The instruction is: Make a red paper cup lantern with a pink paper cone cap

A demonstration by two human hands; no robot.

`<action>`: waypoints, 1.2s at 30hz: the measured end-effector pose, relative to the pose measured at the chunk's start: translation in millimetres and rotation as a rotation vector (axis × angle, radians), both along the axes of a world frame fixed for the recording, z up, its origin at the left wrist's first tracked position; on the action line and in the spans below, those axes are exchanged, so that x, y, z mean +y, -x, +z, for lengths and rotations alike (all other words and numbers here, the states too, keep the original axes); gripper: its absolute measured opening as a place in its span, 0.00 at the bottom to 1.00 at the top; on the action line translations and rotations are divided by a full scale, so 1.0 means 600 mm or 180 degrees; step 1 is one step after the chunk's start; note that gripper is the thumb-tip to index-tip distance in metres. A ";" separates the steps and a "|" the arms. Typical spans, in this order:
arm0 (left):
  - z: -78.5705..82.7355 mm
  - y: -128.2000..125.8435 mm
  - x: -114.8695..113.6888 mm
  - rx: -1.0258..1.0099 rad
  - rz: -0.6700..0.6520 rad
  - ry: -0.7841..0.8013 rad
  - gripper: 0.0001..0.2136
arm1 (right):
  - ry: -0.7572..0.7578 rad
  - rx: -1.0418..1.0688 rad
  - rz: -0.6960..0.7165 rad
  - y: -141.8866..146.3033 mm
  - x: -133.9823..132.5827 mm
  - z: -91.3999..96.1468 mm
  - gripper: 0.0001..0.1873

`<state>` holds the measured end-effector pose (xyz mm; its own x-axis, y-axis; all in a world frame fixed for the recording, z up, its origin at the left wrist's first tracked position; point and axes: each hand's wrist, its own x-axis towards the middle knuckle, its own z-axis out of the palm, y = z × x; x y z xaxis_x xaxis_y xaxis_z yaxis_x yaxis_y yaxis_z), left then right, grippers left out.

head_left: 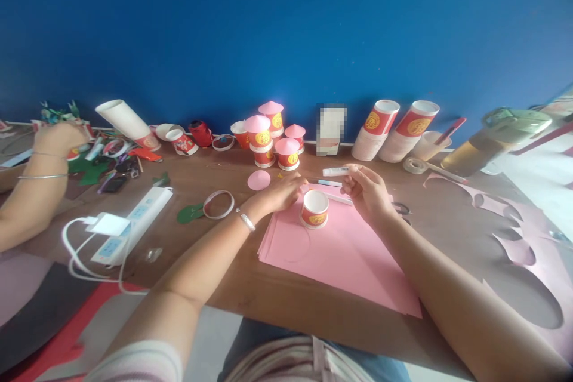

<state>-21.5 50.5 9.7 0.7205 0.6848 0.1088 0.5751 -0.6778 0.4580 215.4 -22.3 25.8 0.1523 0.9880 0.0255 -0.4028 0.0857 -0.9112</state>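
A small red paper cup [314, 209] stands upside down on a stack of pink paper [344, 256] on the brown table. My left hand [282, 191] lies on the paper's far left corner, fingers curled beside the cup. My right hand [367, 188] is just right of the cup, its fingers pinched on a thin white pen [339, 198] that lies across the paper. A white glue stick [335, 171] and a small blue-white marker [329, 182] lie just beyond.
Finished cups with pink cone tops [273, 137] stand at the back. Stacked paper cups [394, 128] are at back right, with a tape roll [414, 165] nearby. A power strip [134, 224] and tape ring [218, 204] lie left. Another person's arm [31, 191] works far left. Cut pink scraps [519, 239] lie right.
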 end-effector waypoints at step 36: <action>0.048 0.024 -0.076 -0.1105 -0.0499 0.1711 0.43 | -0.0179 0.0230 0.0046 0.002 0.008 0.002 0.20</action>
<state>-35.6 5.2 38.8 0.8008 0.5984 0.0249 0.2461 -0.3667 0.8972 214.3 -17.6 27.2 0.1414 0.9875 0.0704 -0.4688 0.1294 -0.8738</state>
